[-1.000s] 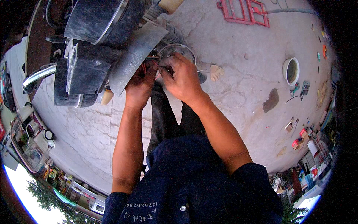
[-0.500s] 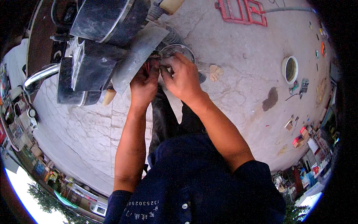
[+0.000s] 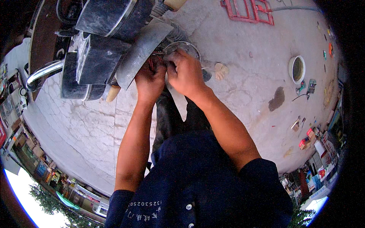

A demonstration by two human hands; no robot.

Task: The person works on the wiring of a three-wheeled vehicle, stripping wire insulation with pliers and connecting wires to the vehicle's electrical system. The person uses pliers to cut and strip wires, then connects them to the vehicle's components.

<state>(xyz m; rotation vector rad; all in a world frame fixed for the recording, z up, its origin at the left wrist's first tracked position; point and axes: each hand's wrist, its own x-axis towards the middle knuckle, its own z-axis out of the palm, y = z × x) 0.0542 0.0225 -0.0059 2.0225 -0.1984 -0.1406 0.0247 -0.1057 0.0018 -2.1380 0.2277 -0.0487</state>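
Black panels [image 3: 99, 60] are sitting a little higher and more to the right in your view than in the earlier frame, and your left hand [image 3: 151, 81] is coming slightly nearer to your right hand [image 3: 187, 72]. Your left forearm [image 3: 133, 140] is rising almost straight, while your right forearm [image 3: 228, 125] is slanting inward from the right side. Both hands are working close together beside the grey curved panel [image 3: 144, 49]. Your left fingers are curling closed around red wires [image 3: 153, 64], which are showing between thumb and fingers, near the panel's right edge. Your right fingers and thumb are bending toward each other, with less gap than before; because of shadow and blur, I cannot tell what they are holding. One round rim [image 3: 197, 52] is showing just beyond your right hand. Around you I am counting three large black panels, one chrome bar [image 3: 45, 71], one white bucket [image 3: 290, 71], one red frame [image 3: 243, 20] and one beige glove-like piece [image 3: 221, 71].
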